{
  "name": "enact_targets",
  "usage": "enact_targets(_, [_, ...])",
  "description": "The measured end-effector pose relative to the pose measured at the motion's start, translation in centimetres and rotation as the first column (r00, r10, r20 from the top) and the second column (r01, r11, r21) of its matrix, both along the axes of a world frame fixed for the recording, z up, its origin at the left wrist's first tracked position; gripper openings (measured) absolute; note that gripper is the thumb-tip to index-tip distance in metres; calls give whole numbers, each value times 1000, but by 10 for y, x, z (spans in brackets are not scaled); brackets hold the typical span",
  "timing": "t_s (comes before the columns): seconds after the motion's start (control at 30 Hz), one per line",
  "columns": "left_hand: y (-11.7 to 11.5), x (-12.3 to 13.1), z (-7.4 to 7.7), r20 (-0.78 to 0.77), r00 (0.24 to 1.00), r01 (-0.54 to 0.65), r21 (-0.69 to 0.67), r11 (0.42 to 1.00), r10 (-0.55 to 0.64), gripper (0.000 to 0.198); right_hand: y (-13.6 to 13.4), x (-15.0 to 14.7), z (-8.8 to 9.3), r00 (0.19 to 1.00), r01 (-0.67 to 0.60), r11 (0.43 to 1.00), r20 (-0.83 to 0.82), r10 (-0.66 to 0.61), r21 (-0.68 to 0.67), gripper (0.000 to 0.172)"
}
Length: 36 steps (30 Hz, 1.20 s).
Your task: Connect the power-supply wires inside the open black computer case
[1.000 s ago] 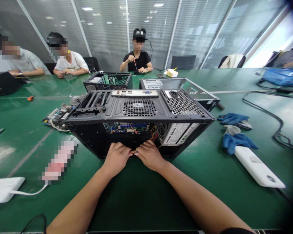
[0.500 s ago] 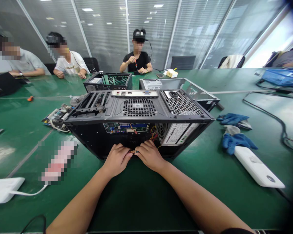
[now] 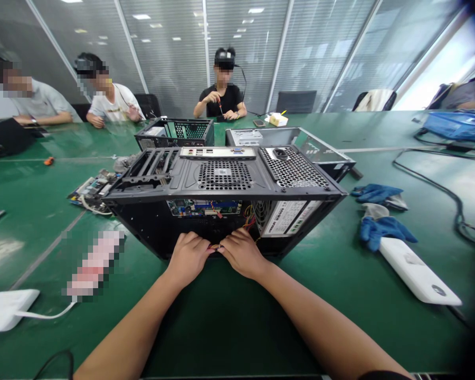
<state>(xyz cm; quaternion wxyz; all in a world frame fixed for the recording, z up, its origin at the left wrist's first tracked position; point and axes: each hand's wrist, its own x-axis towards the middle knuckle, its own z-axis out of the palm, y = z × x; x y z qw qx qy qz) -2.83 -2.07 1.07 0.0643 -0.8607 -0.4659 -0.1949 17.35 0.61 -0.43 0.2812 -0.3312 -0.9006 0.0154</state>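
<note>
A black computer case (image 3: 142, 221) stands before me on the green table, its rear panel facing up and its side open towards me. Inside it show a motherboard (image 3: 206, 207) and a power supply (image 3: 287, 217) with coloured wires. At the case's near lower edge, my left hand (image 3: 190, 256) and my right hand (image 3: 243, 252) meet, fingers closed. Between their fingertips runs a short stretch of a multicoloured cable bundle (image 3: 214, 247), pinched from both sides. Its ends are hidden by my fingers.
Behind the case stand another black case (image 3: 190, 132) and a grey case (image 3: 277, 136). Left lies a loose circuit board (image 3: 91, 192); nearer, a white power bank (image 3: 10, 310). Right are blue gloves (image 3: 386, 229) and another white power bank (image 3: 419, 272). Several people sit around the table.
My hands and the cable bundle stay almost where they were. Across the table, the person in the white shirt has raised a hand.
</note>
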Motion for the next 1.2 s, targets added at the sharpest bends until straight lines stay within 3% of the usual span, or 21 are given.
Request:
enact_targets(0.23, [-1,-1,-1,12,1000,14,-52,999,-14,37,1,0,0,999,17,1000,-34,-16,11,26])
enact_targets(0.57, [1,-3,-2,175,983,95,-173,980,-64,40,0,1,-3,994,53,998,-97,-50,34,23])
enact_targets(0.73, [2,-2,-3,160,985,82,-152,985,-58,40,1,2,-6,989,70,997,-134,-67,15,23])
enact_targets(1.2, [1,-2,-2,87,996,-12,-4,1000,12,42,-1,1,-1,997,64,998,-45,-62,29,30])
